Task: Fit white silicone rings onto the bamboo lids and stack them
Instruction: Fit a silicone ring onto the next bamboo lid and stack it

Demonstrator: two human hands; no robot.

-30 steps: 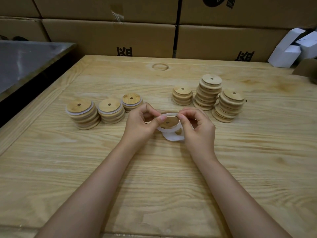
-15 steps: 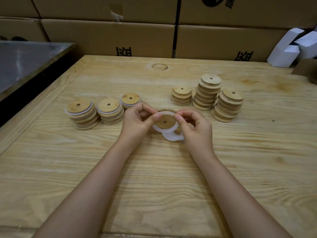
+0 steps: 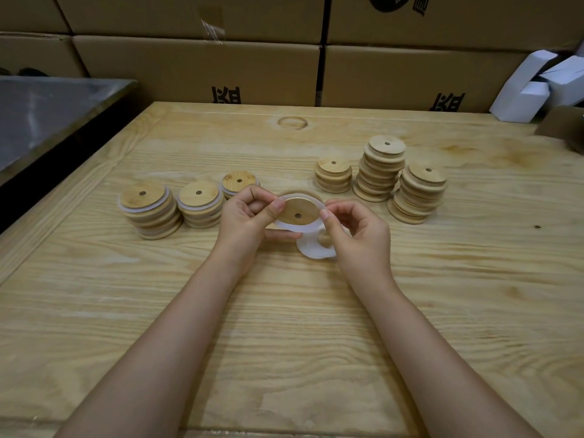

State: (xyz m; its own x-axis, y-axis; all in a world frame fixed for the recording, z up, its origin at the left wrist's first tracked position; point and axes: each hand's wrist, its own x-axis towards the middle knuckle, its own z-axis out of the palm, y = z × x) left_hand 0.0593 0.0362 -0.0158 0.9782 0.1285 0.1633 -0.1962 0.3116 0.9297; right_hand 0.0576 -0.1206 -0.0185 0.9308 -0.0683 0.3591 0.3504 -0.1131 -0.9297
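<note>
Since half a second ago, we have lifted the bamboo lid a little off the wooden table and toward its far edge, and the stacks have not moved. The lid now tilts its flat face with the small centre hole more toward us. Our left hand grips the lid's left rim, thumb on top and fingers curled beneath. Our right hand pinches the white silicone ring against the right rim. The ring shows as a thin white band along the lid's near and far edges. Loose rings lie on the table just under our right hand. Three ringed stacks stand toward the left edge and three bare stacks toward the right.
</note>
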